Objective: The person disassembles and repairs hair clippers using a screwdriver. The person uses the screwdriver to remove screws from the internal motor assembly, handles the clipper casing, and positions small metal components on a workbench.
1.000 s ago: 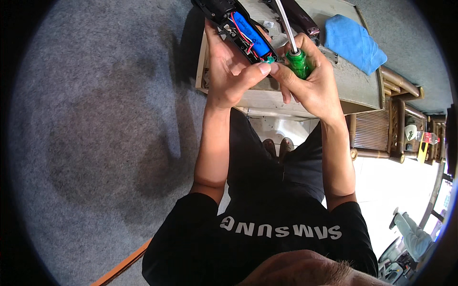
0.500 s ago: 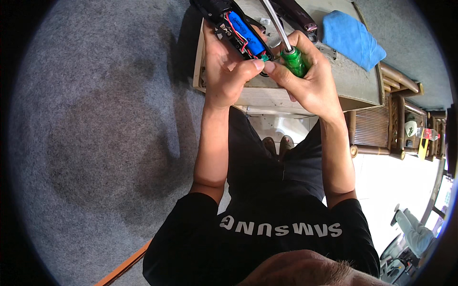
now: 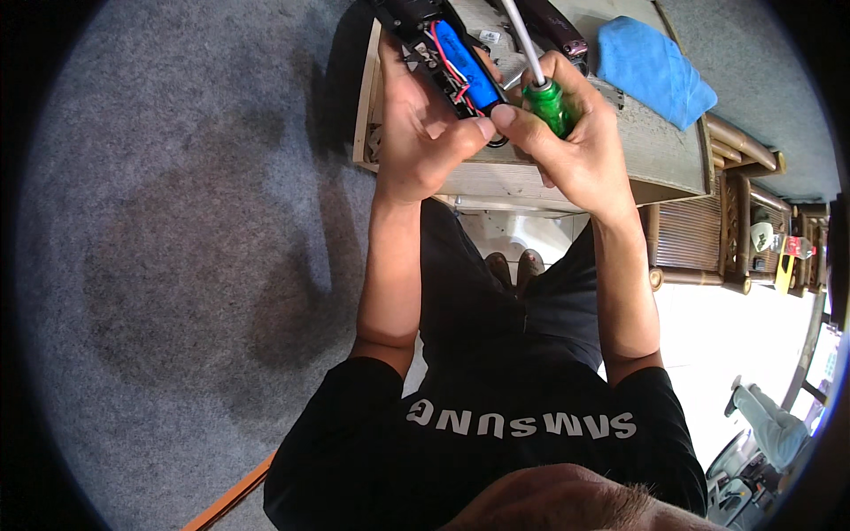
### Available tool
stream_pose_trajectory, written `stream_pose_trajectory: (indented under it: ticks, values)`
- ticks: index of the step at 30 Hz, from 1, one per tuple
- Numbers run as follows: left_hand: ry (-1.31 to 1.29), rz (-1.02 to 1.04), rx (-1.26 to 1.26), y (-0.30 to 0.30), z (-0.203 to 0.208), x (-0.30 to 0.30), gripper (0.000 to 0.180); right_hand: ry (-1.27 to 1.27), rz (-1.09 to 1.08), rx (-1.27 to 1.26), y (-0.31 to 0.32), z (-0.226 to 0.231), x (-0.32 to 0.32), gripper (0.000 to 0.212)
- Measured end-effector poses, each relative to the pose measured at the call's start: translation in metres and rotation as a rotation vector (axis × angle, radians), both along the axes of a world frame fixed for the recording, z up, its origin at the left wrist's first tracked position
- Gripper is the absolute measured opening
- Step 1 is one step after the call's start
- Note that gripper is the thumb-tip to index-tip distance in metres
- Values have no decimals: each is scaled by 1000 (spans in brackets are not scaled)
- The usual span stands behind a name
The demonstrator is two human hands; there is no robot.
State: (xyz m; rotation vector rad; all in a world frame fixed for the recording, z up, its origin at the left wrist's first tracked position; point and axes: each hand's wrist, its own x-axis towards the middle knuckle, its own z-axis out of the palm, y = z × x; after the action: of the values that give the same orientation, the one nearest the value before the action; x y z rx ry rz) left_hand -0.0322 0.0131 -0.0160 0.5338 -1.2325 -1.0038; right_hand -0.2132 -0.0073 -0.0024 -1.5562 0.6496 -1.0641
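My left hand (image 3: 416, 150) is closed around an opened black hand-held electric device (image 3: 409, 16), held tilted above the table. Inside its casing lies a blue cylindrical battery (image 3: 467, 69), with red, white and black wires (image 3: 453, 73) running alongside. My right hand (image 3: 580, 150) grips a screwdriver by its clear green handle (image 3: 549, 108), the metal shaft (image 3: 524, 44) pointing up and away from the device. Both thumbs press at the near end of the device, almost touching each other, and the right thumb covers part of that end.
A wooden table (image 3: 646, 168) stands under my hands. On it lie a dark maroon casing part (image 3: 553, 26), a small white piece (image 3: 489, 36) and a folded blue cloth (image 3: 651, 71). To the right is bamboo furniture (image 3: 691, 234); a grey textured surface (image 3: 177, 221) fills the left.
The device has shifted slightly right in my left hand. My right thumb has moved onto its near end, and a green bit seen there before is now hidden. The screwdriver stays in my right hand.
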Motion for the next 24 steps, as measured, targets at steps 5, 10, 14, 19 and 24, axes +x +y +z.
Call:
stream_pose_trajectory:
  ticks: [5, 10, 14, 19, 24]
  values:
    - [-59, 5, -11, 1, 5, -5, 88, -71, -14, 83, 0, 2, -1, 25]
    - [-116, -6, -35, -3, -1, 4, 95, -117, 2, 113, 1, 5, 0, 25]
    - [-161, -16, -1, 1, 4, 2, 95, -134, 18, 124, 1, 3, -1, 25]
    - [-35, 4, 79, 4, 12, -9, 97, -111, 4, 121, 2, 4, -1, 24]
    - [-54, 7, 95, 4, 11, -5, 96, -109, 20, 109, 2, 4, -1, 25]
